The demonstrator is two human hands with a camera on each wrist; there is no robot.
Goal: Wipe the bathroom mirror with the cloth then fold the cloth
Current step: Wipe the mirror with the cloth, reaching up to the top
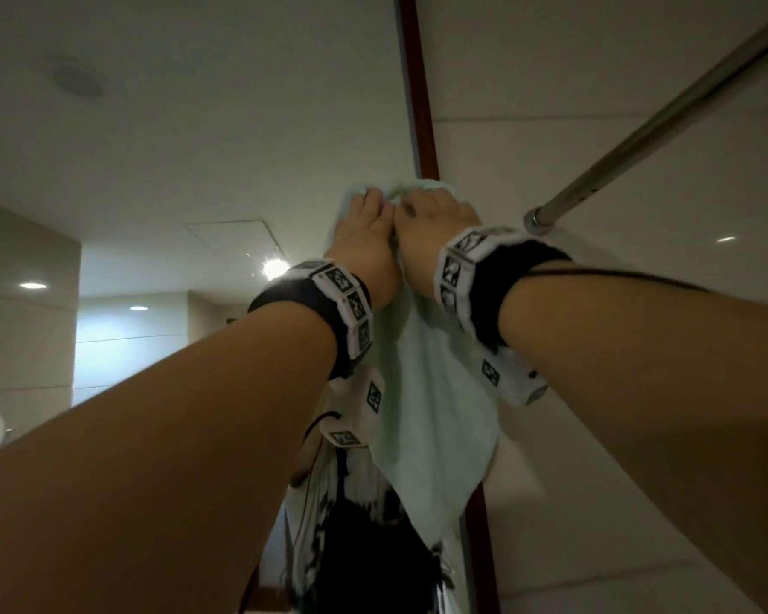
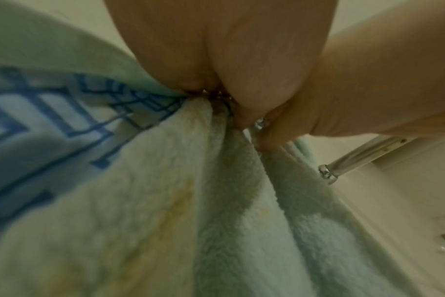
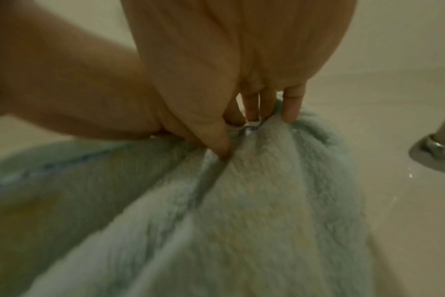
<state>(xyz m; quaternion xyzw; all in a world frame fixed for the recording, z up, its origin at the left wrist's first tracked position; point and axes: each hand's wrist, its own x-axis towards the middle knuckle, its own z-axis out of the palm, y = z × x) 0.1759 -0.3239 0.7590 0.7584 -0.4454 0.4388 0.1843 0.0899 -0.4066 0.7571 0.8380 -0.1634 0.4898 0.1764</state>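
A pale green terry cloth (image 1: 435, 414) with a blue woven pattern (image 2: 51, 112) hangs down from my two raised hands at the mirror's (image 1: 196, 126) right edge. My left hand (image 1: 369, 210) grips the bunched top of the cloth (image 2: 140, 201), fingers curled into it. Right beside it and touching it, my right hand (image 1: 422, 206) pinches the same gathered top (image 3: 267, 201) between thumb (image 3: 216, 138) and fingers. A small metal hook or ring (image 3: 252, 126) shows between the fingers at the cloth's top; how it is attached is hidden.
The mirror's brown frame (image 1: 417, 82) runs up behind the hands. A steel rod (image 1: 639, 135) meets the pale tiled wall (image 1: 639, 303) just right of my right wrist. The mirror reflects ceiling lights and a person's patterned clothing (image 1: 351, 547) below the cloth.
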